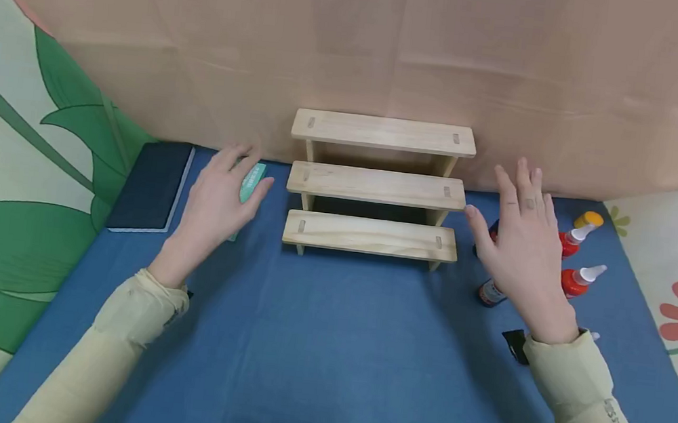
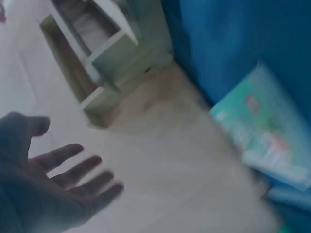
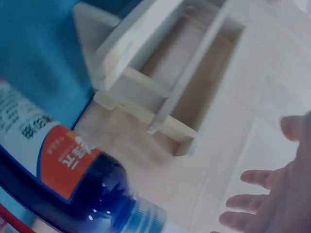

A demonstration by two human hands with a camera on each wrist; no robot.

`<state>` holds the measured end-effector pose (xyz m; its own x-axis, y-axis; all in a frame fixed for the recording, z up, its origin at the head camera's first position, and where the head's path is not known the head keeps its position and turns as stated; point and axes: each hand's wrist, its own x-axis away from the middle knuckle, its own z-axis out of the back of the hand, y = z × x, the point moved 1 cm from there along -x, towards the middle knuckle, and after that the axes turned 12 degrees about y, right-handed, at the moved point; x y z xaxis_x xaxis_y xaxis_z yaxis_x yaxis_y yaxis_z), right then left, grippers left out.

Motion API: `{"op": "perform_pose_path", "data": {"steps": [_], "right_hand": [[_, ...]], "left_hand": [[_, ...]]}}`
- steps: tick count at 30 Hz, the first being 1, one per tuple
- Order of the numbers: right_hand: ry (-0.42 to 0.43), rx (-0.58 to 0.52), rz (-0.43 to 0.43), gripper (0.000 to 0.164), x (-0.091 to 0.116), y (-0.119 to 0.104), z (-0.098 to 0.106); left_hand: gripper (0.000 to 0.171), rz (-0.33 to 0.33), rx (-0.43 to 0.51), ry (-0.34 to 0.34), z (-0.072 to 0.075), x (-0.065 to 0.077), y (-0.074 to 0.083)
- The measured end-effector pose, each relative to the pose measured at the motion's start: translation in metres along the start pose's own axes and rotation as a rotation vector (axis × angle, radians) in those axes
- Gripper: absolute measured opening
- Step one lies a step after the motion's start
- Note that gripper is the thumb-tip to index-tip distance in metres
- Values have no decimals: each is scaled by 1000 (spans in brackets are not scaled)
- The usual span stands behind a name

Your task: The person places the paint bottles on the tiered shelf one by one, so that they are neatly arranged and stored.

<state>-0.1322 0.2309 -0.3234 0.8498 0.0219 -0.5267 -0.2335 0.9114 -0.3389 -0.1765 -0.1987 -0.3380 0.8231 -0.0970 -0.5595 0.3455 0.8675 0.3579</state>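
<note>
Clearly, the containers stand out to either side of a three-tier wooden shelf [image 1: 376,186], which sits at the far edge of the blue-covered table [image 1: 302,344], its boards rising in steps before a beige cloth [image 1: 221,37]. Near its left end is a teal box [image 1: 254,181], partly covered by the left hand [image 1: 218,190] in the head view; the left wrist view shows the printing on its side, blurred, and its contents are hidden. That hand is in the air with its fingers relaxed and parted. Left of it lies a dark blue notebook [image 1: 151,186].

On the other side, the right hand [image 1: 523,236] hovers among bottles, its fingers extended and the thumb held wide. Partly behind it are two red containers with white nozzles, a nearer one [image 1: 571,283] and a farther one [image 1: 569,244], with a yellow cap [image 1: 592,219] just beyond. Close in the right wrist view, a dark bottle [image 3: 109,179] carries an orange and white label and a translucent cap; whether the darkness is liquid or the bottle's own colour, I cannot tell
</note>
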Motion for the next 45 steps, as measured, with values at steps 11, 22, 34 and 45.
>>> {"op": "perform_pose_path", "data": {"steps": [11, 22, 34, 45], "right_hand": [[255, -280, -269, 56, 55, 18, 47], [270, -212, -608, 51, 115, 49, 51], [42, -114, -843, 66, 142, 74, 45], [-45, -93, -862, 70, 163, 81, 40]], "left_hand": [[43, 417, 580, -4, -56, 10, -11], [36, 531, 881, 150, -79, 12, 5], [34, 592, 1016, 154, -86, 16, 8], [35, 592, 1022, 158, -86, 16, 10]]}}
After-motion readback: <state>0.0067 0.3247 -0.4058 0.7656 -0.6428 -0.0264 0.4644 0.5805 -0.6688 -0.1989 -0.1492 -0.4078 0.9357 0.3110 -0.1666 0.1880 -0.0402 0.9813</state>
